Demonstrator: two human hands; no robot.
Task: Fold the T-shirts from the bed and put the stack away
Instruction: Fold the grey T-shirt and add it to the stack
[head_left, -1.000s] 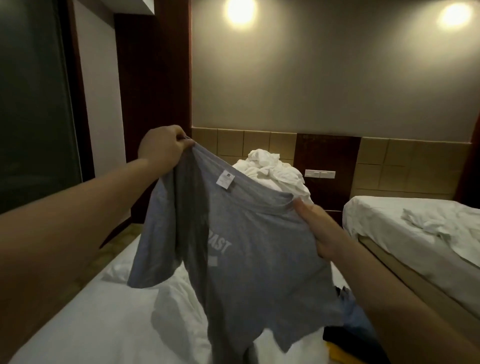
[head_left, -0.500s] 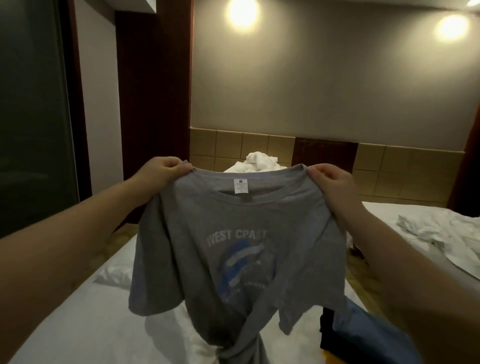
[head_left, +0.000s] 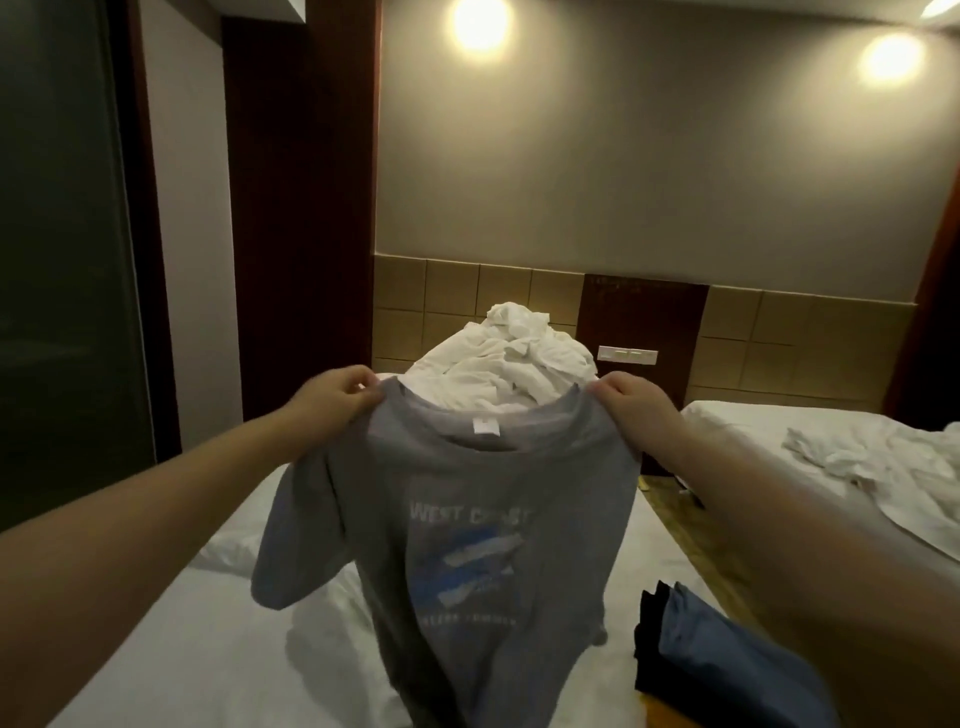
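Head view, grey T-shirt (head_left: 467, 519) hanging open, blue chest print, white neck label

A grey wall (head_left: 649, 182) carries two warm lights (head_left: 480, 23) above a tan tiled panel (head_left: 467, 296) with a switch plate (head_left: 627, 355). At the left stand a dark wood column (head_left: 301, 208) and a dark glass panel (head_left: 52, 234). A wooden floor (head_left: 670, 504) lies between the white bed (head_left: 182, 649) and a second bed (head_left: 753, 431).

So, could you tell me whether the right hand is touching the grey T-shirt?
Touching: the head view shows the right hand pinching the grey T-shirt at its shoulder.
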